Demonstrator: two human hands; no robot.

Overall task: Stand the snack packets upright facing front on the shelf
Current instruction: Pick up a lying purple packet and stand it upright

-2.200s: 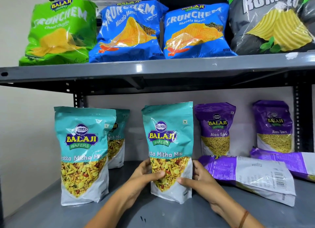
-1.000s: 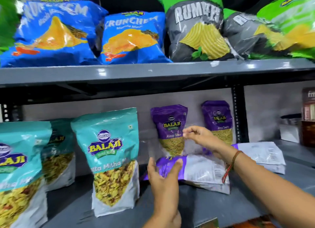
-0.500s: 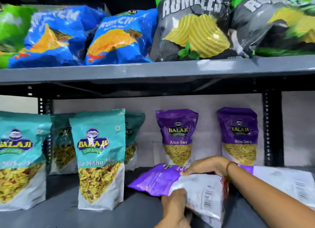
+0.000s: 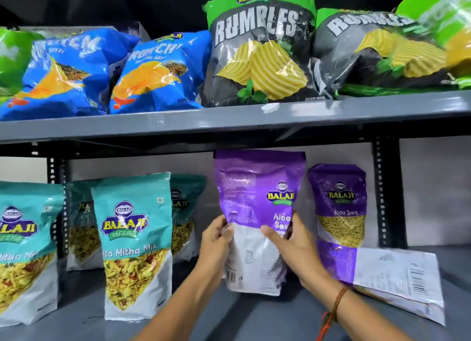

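Observation:
A purple Aloo Sev packet (image 4: 251,188) is held upright over the lower shelf (image 4: 254,320), its printed back turned toward me. My left hand (image 4: 216,241) grips its left edge and my right hand (image 4: 293,246) grips its right edge. Just behind it the front of another purple packet (image 4: 283,200) shows. A further purple packet (image 4: 340,205) stands upright facing front at the right. One purple packet (image 4: 392,274) lies flat, back side up, at the right front. Teal Khatta Mitha Mix packets (image 4: 135,244) stand upright on the left.
The upper shelf (image 4: 229,121) carries blue Crunchem bags (image 4: 153,70), black-and-green Rumbles bags (image 4: 260,50) and green bags at both ends. A black perforated upright post (image 4: 387,193) stands at the back right. Two more teal packets stand behind the front ones.
Both hands have lifted the purple packet from lying flat on the shelf to upright, back side toward me. Before that, my hands left the teal packet standing and moved right.

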